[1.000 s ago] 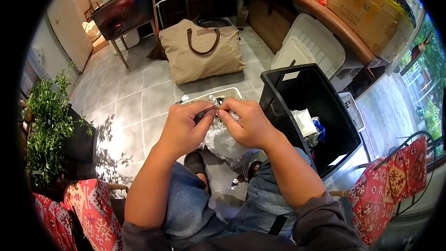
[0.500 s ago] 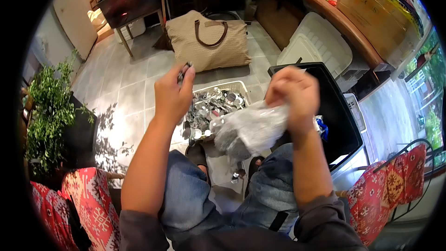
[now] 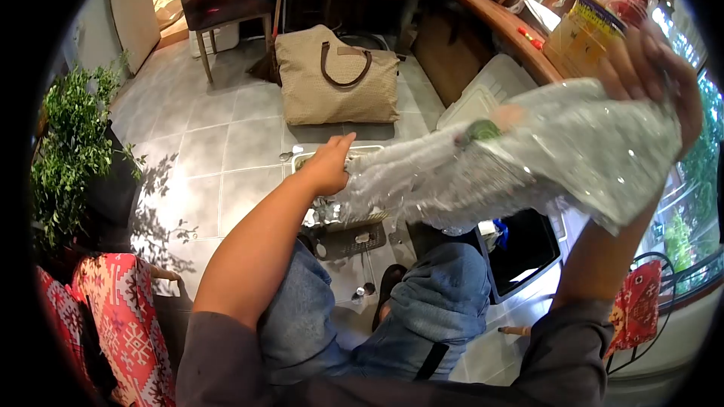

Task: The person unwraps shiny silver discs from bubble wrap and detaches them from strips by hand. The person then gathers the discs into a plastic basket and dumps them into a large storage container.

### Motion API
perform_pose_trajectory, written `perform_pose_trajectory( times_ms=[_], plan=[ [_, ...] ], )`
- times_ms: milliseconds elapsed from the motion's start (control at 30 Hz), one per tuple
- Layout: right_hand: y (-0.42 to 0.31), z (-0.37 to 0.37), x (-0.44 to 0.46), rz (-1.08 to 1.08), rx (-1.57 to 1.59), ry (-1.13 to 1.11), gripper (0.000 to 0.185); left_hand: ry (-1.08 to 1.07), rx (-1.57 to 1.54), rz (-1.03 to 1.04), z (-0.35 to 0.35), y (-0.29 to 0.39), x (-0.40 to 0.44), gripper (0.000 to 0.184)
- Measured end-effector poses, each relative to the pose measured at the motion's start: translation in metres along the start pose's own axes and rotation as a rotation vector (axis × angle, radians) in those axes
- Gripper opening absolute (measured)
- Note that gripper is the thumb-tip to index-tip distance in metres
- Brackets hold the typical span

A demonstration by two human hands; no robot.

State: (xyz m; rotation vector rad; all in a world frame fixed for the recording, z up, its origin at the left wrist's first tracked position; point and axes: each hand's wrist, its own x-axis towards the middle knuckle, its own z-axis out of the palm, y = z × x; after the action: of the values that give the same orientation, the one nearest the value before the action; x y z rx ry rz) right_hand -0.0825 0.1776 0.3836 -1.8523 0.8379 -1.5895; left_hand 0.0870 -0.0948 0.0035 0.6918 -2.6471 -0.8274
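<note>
A clear, crinkled plastic bag (image 3: 558,151) stretches from the upper right down to the middle of the view. My right hand (image 3: 656,79) is closed on its upper end, raised high at the right. At the other end, my left hand (image 3: 329,167) grips the bag's edge, though the bag partly hides its fingers. Inside the bag, or seen through it, is a green patch. Below my left hand stands a light plastic basket (image 3: 368,149) with small silvery pieces (image 3: 323,212). Much of the basket is hidden behind the bag.
Beyond the basket stands a beige bag (image 3: 339,98). A black bin (image 3: 539,245) with something blue and white inside is beside my right knee. Red patterned chairs (image 3: 124,324) flank me, and a leafy plant (image 3: 75,151) is at left. Small pieces (image 3: 367,289) lie on the tiled floor.
My right hand has swung up and right, drawing the plastic bag out long. My left hand has come down to the bag's other end; the dark piece it held no longer shows.
</note>
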Motion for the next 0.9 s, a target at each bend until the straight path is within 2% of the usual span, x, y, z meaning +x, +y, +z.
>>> perform_pose_trajectory(
  times_ms=[33,133,233,333,367,467,500,600,633,733,767,867,900],
  plan=[
    [-0.014,-0.001,0.0,-0.001,-0.01,-0.009,0.018,-0.067,0.037,-0.079,0.003,-0.003,0.0,0.09],
    [-0.044,-0.01,0.001,-0.02,0.022,-0.074,0.016,-0.285,0.13,0.041,0.021,-0.024,0.0,0.093],
    [-0.067,-0.023,0.002,-0.036,0.097,-0.115,0.013,-0.272,0.064,0.116,0.032,-0.021,-0.003,0.078],
    [-0.084,-0.034,0.0,-0.034,0.175,-0.149,0.012,-0.452,0.004,0.136,0.058,-0.028,0.012,0.05],
    [-0.087,-0.036,-0.001,-0.031,0.195,-0.16,0.011,-0.438,-0.068,0.159,0.053,-0.019,0.006,0.027],
    [-0.098,-0.044,-0.005,-0.016,0.263,-0.183,0.011,-0.518,-0.134,0.144,0.053,-0.01,0.013,0.029],
    [-0.102,-0.047,-0.006,-0.019,0.283,-0.191,0.011,-0.479,-0.247,0.117,0.057,-0.012,0.015,0.027],
    [-0.108,-0.053,-0.009,-0.029,0.345,-0.214,0.012,-0.288,-0.296,0.084,0.05,0.001,0.013,0.023],
    [-0.107,-0.052,-0.011,-0.034,0.368,-0.231,0.012,-0.219,-0.375,-0.003,0.041,0.011,0.008,0.026],
    [-0.091,-0.036,-0.019,-0.05,0.454,-0.264,0.012,-0.044,-0.777,-0.07,0.02,0.025,0.014,0.026],
    [-0.085,-0.037,-0.028,-0.072,0.5,-0.208,0.016,-0.038,-1.109,-0.11,0.02,0.026,0.022,0.024],
    [-0.055,-0.034,-0.049,0.041,0.312,-0.186,0.014,-0.01,-1.383,-0.085,-0.027,0.04,0.015,0.02],
    [-0.044,-0.027,-0.049,0.027,0.32,-0.194,0.017,0.077,-1.326,-0.096,-0.042,0.046,0.009,0.019]
  ],
)
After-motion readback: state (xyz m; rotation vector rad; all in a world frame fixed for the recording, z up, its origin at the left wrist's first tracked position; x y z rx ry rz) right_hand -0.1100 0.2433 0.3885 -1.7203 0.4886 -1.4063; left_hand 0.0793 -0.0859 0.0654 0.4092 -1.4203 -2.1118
